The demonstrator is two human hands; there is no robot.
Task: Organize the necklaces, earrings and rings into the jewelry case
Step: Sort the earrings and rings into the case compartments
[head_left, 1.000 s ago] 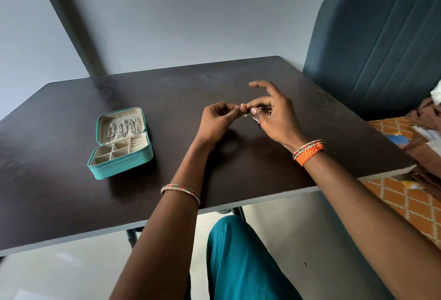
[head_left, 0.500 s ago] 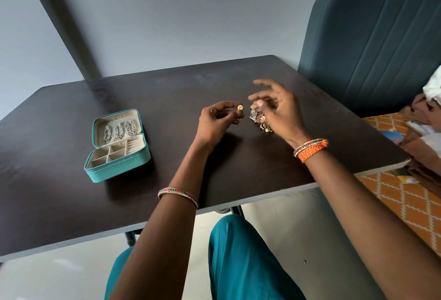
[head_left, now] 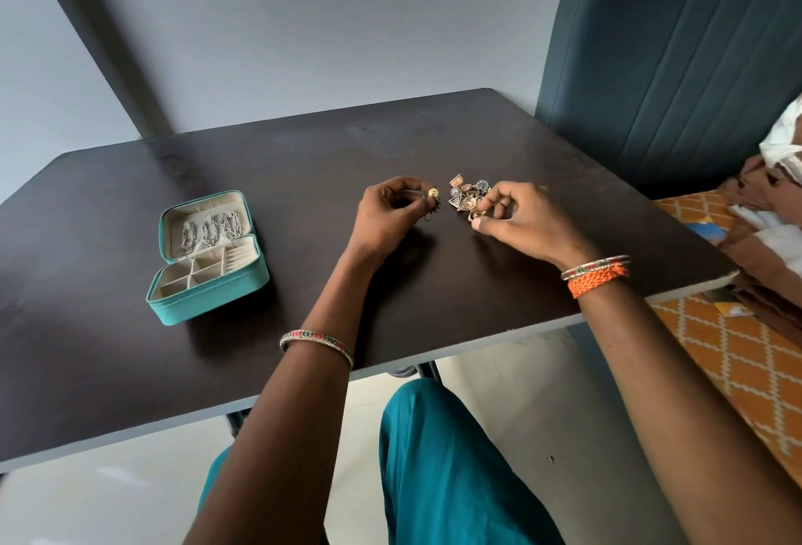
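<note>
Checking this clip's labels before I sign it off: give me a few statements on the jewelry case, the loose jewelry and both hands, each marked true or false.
1. The jewelry case lies open on the table. True.
2. The left hand rests flat and holds nothing. False: it pinches a small gold earring.
3. Chains hang inside the case lid. True.
4. The jewelry pile lies inside the case. False: it lies on the table, apart from the case, at the right hand.
5. The right hand reaches into the case. False: its fingers are at the pile's near edge.
</note>
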